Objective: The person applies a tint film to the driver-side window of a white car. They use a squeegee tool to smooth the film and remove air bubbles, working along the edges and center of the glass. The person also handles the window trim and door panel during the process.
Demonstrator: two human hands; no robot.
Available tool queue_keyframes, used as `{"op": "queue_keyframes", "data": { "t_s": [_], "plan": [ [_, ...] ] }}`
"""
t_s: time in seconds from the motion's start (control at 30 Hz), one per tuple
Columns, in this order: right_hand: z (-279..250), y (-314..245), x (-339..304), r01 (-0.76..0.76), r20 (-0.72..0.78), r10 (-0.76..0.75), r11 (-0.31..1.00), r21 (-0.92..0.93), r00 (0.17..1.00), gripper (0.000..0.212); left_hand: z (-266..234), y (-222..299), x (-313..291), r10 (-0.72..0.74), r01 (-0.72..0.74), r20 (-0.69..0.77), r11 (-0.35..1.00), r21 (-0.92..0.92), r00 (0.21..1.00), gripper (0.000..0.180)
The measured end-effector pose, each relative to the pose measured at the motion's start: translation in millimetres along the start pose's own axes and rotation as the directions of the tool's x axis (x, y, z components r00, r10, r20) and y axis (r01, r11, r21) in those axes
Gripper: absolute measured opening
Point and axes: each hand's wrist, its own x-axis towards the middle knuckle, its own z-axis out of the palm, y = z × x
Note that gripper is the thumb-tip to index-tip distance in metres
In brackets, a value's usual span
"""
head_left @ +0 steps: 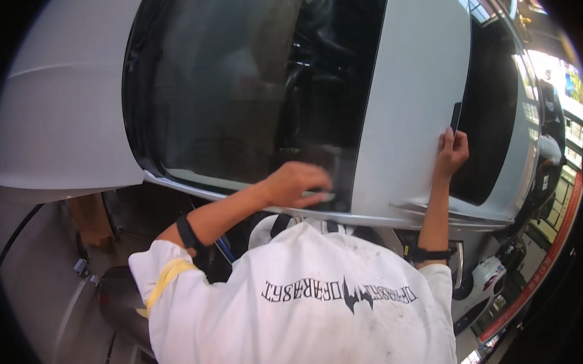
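A silver car's windshield [229,87], roof panel [410,79] and dark rear window [490,115] lie in front of me. My left hand [298,183] hovers over the windshield's near edge, close to the roof. Its fingers are slightly blurred and curved, apart from the thumb, and I make out nothing held in them. At the roof's rear edge, my right hand [453,152] is closed, with its fingertips at the lower end of a small flat black piece [456,116]. That piece lies along the border between roof and rear window; its exact kind is unclear.
The car's hood [67,120] stretches to the left. Below it stand a brown cardboard piece [90,220] and a dark rounded seat-like shape [124,300]. A white car [488,281] stands at the lower right, with a red strip [549,262] beyond. A person [549,150] is at the far right.
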Motion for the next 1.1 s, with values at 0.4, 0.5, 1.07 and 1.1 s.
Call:
{"op": "queue_keyframes", "data": {
  "t_s": [0.4,0.5,1.07,1.1],
  "plan": [
    [8,8,2,0.070,-0.009,-0.071,0.997,-0.022,0.997,0.020,-35,-11,83,-0.438,-0.408,-0.306,-0.158,-0.899,0.845,0.047],
    [3,14,6,0.087,0.015,-0.087,0.996,-0.014,0.996,0.019,-30,-14,57,-0.509,-0.156,-0.433,0.498,-0.853,0.743,0.037],
    [5,18,9,0.021,-0.002,-0.021,0.997,0.072,1.000,0.016,36,-13,-127,-0.776,0.823,-0.288,0.559,0.096,0.561,0.031],
    [5,17,9,0.036,-0.008,-0.036,0.998,0.052,0.999,0.016,38,-11,-126,-0.789,0.835,-0.286,0.543,0.091,0.545,0.027]
  ]
}}
